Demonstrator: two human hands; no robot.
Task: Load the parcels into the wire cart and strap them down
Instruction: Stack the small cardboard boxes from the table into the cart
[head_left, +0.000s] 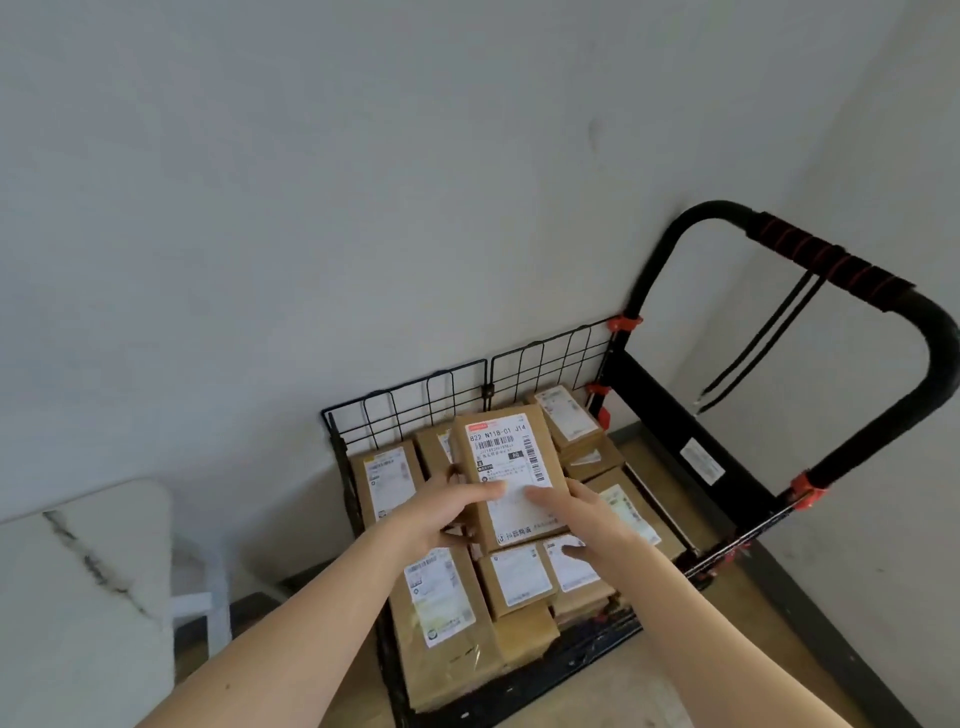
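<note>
A black wire cart stands against the wall, filled with several brown cardboard parcels bearing white labels. I hold one labelled parcel above the pile with both hands. My left hand grips its near left edge, thumb on the label. My right hand grips its near right edge, thumb on top and fingers underneath. A black elastic strap hangs from the cart's handle, which has red cord wound round it.
A white marble-patterned table stands at the left, close to the cart. Walls close in behind and to the right of the cart. Wooden floor shows in front and at the right.
</note>
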